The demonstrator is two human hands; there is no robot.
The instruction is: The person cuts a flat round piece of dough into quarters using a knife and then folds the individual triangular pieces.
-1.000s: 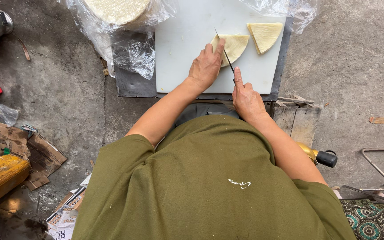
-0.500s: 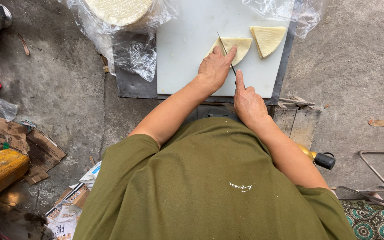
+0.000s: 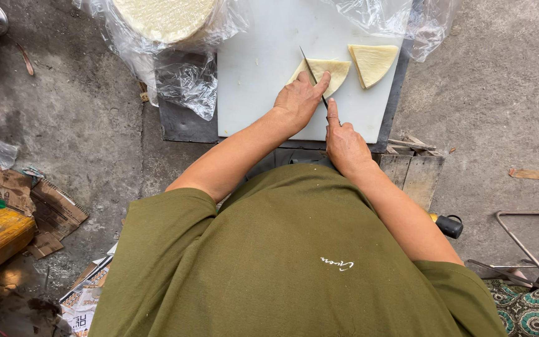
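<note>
- A pale yellow wedge of flat dough sheets (image 3: 325, 70) lies on the white cutting board (image 3: 257, 68), near the middle of the board's far half
- The left hand (image 3: 299, 100) presses flat on the wedge's near left part, fingers spread and laid down on it, not curled round anything
- The right hand (image 3: 343, 140) is closed round the handle of a thin dark knife (image 3: 312, 73), forefinger stretched along the back of the blade; the handle itself is hidden in the fist
- The blade runs from the right hand away across the wedge, just right of the left fingertips, its tip on the board beyond the wedge
- A second wedge (image 3: 373, 62) lies just to the right of the first, apart from it
- A round stack of the same sheets (image 3: 163, 15) sits in clear plastic wrap (image 3: 185, 81) left of the board
- The board rests on a dark slab (image 3: 185, 128) on the concrete floor (image 3: 70, 125)
</note>
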